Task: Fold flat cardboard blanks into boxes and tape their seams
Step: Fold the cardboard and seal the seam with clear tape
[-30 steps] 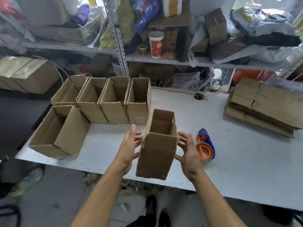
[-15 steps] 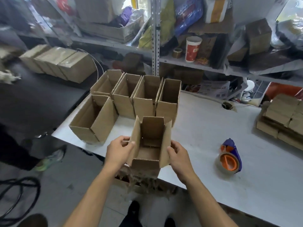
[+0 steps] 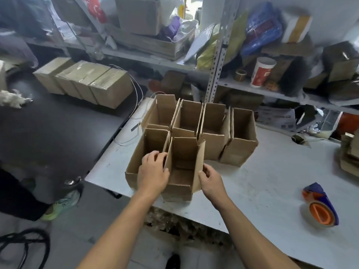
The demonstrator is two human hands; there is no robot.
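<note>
White table (image 3: 262, 183), largest thing here, bearing everything. Behind, a row of four open boxes (image 3: 204, 121), flaps up, packed side to side, likely to save room and wait for filling. In front at left, a fifth open box (image 3: 143, 152). Just beside it, touching, the newly folded box (image 3: 182, 167), standing upright at the table's near edge, apparently being slotted in as a second row. Left hand (image 3: 153, 171) curled over its left flap, right hand (image 3: 210, 181) pinching the right flap, both gripping to steer. Tape dispenser (image 3: 319, 206) lying well apart, right.
</note>
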